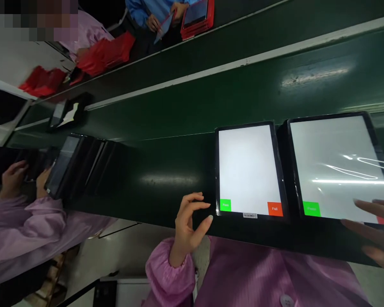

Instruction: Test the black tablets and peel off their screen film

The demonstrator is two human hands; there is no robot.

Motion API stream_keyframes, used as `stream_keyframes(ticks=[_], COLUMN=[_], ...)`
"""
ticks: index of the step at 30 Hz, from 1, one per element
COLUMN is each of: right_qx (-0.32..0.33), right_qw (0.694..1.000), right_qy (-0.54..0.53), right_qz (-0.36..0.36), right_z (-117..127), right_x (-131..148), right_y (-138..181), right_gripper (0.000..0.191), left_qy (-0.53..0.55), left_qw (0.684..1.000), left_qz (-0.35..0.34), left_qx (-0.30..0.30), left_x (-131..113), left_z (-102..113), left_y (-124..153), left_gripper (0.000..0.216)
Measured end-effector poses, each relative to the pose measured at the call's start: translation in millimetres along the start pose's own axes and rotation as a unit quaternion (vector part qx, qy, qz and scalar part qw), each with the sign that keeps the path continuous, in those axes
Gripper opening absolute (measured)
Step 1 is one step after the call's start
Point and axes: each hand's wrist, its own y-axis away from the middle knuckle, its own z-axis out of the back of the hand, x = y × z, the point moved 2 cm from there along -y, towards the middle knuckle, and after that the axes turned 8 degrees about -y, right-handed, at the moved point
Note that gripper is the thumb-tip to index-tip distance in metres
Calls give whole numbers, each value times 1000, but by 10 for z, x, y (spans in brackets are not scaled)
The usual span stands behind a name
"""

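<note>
Two tablets lie side by side on the green work surface, each lit with a white screen. The left tablet [249,166] shows a green Pass box and a red Fail box along its lower edge, with a small barcode label below them. On the right tablet [336,157], ceiling lights reflect and the red box is partly covered by fingers. My left hand [192,221] hovers off the left tablet's lower left corner, fingers apart, holding nothing. At the right edge, my right hand [377,226] reaches over the right tablet's lower part, fingers spread; contact with the glass cannot be made out.
Several dark tablets [65,166] stand leaning in a row at left, beside a co-worker's hands [16,177]. Across the green bench [166,111], a person in blue [156,10] handles a tablet near stacked red trays [196,25]. Red bags [107,53] lie farther left.
</note>
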Motion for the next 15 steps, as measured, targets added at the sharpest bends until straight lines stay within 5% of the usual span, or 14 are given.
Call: stream_keyframes(ticks=[2, 6, 10, 15], right_qx=[-5, 25, 31, 26], right_qw=[999, 991, 993, 995], right_qy=[-3, -30, -61, -56], right_qz=[38, 131, 97, 73], right_z=[-18, -314, -747, -1011], right_x=[99, 566, 958, 1015], right_y=[-116, -614, -946, -1029], right_gripper=[69, 25, 24, 20], left_qy=[-87, -157, -159, -230], left_qw=[995, 982, 976, 947], left_qz=[-49, -102, -146, -225], left_qx=[-11, -17, 13, 8], left_x=[-38, -108, -186, -219], left_z=[16, -55, -139, -128], left_y=[56, 76, 23, 45], left_gripper=[18, 26, 35, 36])
